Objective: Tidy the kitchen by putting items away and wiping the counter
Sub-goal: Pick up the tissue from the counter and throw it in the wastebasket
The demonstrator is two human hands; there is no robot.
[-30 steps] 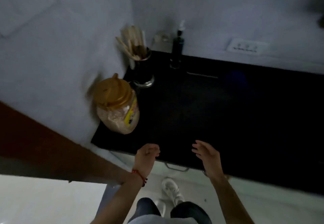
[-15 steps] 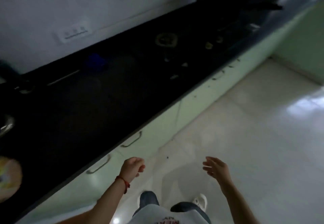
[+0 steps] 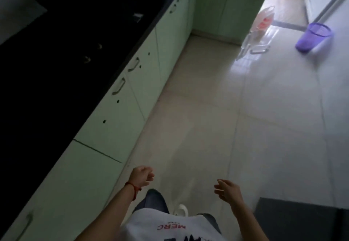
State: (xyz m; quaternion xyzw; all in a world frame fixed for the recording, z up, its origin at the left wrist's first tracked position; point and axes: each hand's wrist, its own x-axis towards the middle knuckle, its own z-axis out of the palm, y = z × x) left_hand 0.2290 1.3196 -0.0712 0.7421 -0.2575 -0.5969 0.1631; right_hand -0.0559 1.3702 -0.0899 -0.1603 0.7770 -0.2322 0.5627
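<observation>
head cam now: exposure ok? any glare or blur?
Head view: the black counter is crushed to near-black, its contents unreadable; daylight from the far doorway glares off the floor tiles near the purple basket; slight motion softness on the left hand and right hand; wide-angle tilt skews the cabinets.

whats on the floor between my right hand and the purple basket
Nothing: in the head view, only bare pale floor tiles stretch from the right hand to the purple basket. The plastic bag sits off that line.

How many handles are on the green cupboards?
4 clear: one nearest, two mid-row, one farther along. A fainter one beyond may be another.
</observation>
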